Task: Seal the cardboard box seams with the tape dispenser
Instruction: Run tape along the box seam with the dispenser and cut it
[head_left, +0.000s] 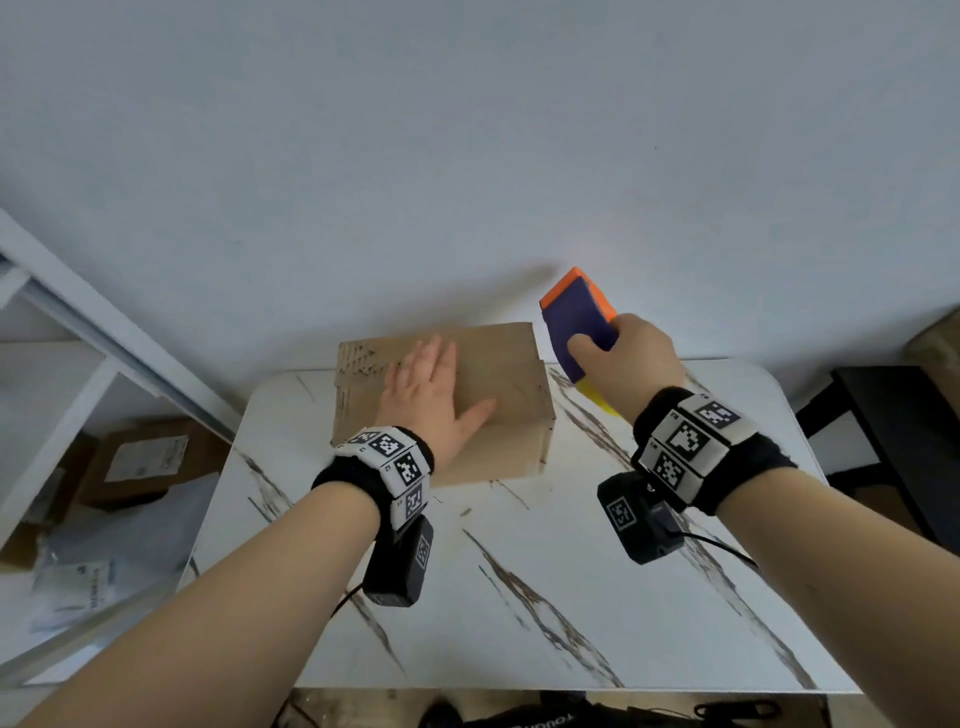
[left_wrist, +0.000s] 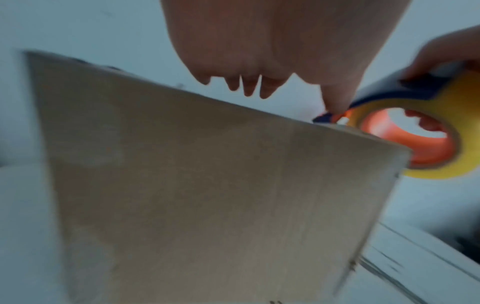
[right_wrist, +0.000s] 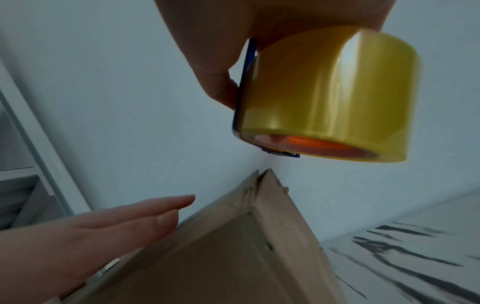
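Observation:
A closed brown cardboard box (head_left: 509, 415) sits at the far middle of the marble table (head_left: 571, 597). My left hand (head_left: 431, 395) lies flat on its top with fingers straight; the left wrist view shows those fingers (left_wrist: 249, 86) above the box (left_wrist: 207, 185). My right hand (head_left: 623, 358) grips a blue and orange tape dispenser (head_left: 579, 317) with a yellow tape roll (right_wrist: 324, 92), held in the air just right of the box's far right corner (right_wrist: 265, 179). The dispenser (left_wrist: 415, 123) is apart from the cardboard.
A white wall stands right behind the table. A white shelf frame (head_left: 78, 322) and cardboard parcels (head_left: 145, 462) are on the left. A black stand (head_left: 893, 431) is at the right. Dark items lie on the floor below the near edge (head_left: 571, 714).

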